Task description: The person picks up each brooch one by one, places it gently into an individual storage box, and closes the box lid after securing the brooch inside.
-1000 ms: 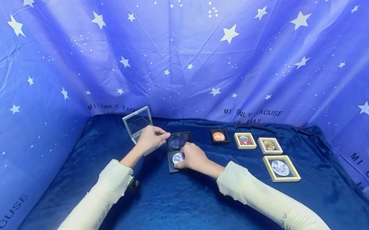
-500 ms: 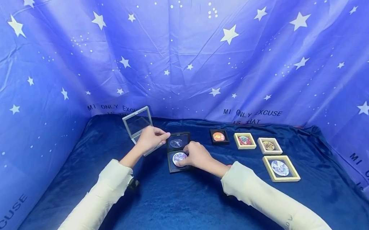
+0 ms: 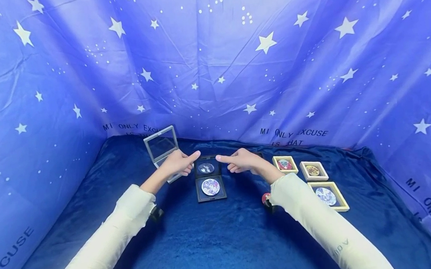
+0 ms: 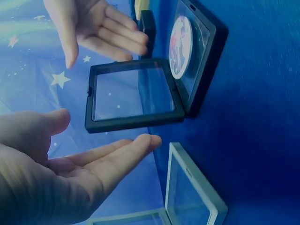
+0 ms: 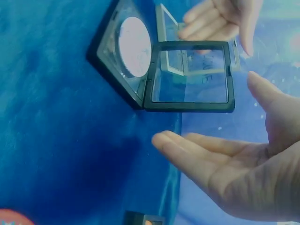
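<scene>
A black display frame (image 3: pixel 199 198) stands opened like a book on the blue cloth, its lid (image 4: pixel 136 124) raised. On the clear film of its lower half lies a round patterned badge (image 3: pixel 211 187). My left hand (image 3: pixel 177 163) is at the left of the lid, thumb and fingers extended and apart from it. At the right side my right hand (image 3: pixel 245 160) mirrors it, fingers extended, touching nothing visible. In both wrist views a gap shows between each hand and the lid (image 5: pixel 192 108). Just behind my left hand stands an opened grey frame (image 3: pixel 148 147).
Two small light wooden frames (image 3: pixel 293 172) (image 3: pixel 323 178) and a larger one (image 3: pixel 344 204) hold round badges at the right. A small black frame (image 5: pixel 136 219) is mostly hidden behind my right hand. A red round badge (image 3: pixel 266 198) lies by the right sleeve. A starry curtain (image 3: pixel 202 59) hangs behind.
My right hand has left the badge in the black frame and moved right and back beside the lid, its fingers now extended. The left hand has barely moved; the badge is fully visible.
</scene>
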The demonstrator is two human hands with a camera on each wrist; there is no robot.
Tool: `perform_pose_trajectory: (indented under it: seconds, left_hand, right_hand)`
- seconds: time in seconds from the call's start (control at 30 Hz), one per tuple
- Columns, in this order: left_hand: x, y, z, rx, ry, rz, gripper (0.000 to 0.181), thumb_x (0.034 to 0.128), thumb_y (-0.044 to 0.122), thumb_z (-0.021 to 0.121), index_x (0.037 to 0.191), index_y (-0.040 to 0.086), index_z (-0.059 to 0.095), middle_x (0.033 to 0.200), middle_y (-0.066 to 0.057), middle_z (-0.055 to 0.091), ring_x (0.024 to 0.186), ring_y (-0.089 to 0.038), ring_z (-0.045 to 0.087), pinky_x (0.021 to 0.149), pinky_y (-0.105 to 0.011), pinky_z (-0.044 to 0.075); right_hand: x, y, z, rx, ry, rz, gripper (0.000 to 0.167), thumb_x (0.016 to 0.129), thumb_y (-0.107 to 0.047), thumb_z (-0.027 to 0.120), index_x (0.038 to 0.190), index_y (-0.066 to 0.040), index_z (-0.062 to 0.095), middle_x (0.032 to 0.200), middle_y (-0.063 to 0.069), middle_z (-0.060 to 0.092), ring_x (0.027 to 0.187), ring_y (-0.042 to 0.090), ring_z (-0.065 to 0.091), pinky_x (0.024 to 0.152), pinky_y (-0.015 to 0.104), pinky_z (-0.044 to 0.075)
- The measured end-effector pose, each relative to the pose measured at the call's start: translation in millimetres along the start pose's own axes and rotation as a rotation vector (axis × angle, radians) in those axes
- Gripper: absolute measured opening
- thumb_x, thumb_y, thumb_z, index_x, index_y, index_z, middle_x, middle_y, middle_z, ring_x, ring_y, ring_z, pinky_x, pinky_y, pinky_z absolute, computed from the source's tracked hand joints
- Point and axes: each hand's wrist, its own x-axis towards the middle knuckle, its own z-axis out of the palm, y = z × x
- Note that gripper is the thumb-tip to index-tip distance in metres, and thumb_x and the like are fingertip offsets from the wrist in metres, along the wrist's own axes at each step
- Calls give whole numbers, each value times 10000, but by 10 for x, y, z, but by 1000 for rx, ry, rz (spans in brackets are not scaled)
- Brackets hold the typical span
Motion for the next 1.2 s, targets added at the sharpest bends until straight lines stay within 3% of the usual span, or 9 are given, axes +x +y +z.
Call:
perform_pose_trajectory:
  seconds: [0.1, 0.27, 0.6, 0.93, 1.2]
  left_hand:
    - [-1, 13, 21, -52, -41, -71, 679, 1030, 475, 553, 1216, -174, 614, 1209, -328, 681, 1125, -397, 703, 933, -432, 590]
    - [19, 12, 39, -119, -88, -132, 744, 1027, 496, 538, 1346, -176, 527, 1305, -358, 620, 1190, -430, 663, 970, -448, 570]
    - [63, -48, 51, -201, -162, -181, 760, 1031, 496, 502, 1352, -193, 481, 1332, -373, 594, 1219, -448, 639, 1006, -458, 555]
    - [86, -100, 77, -201, -195, -193, 771, 1024, 515, 503, 1306, -202, 531, 1304, -365, 613, 1195, -426, 654, 1019, -451, 548]
    - [94, -105, 58, -194, -218, -196, 757, 1012, 506, 527, 1342, -175, 516, 1343, -341, 599, 1216, -403, 647, 1039, -444, 537]
  right_hand:
    - [75, -6, -36, 67, -95, 25, 808, 983, -568, 584, 1406, 117, 512, 1334, 280, 643, 1263, 358, 635, 1103, 455, 484]
    - [201, 10, -36, 138, -175, 74, 801, 1008, -563, 533, 1419, 123, 487, 1380, 289, 607, 1298, 369, 609, 1123, 456, 466]
    - [296, 42, -1, 185, -180, 124, 759, 1013, -535, 537, 1388, 124, 505, 1353, 285, 625, 1259, 353, 637, 1106, 432, 486]
    - [308, 59, -1, 190, -211, 131, 769, 1016, -534, 526, 1391, 137, 494, 1376, 293, 603, 1297, 359, 607, 1116, 420, 478]
    - [337, 95, 9, 197, -195, 120, 715, 1006, -500, 556, 1346, 128, 539, 1307, 264, 655, 1185, 299, 676, 1085, 405, 505]
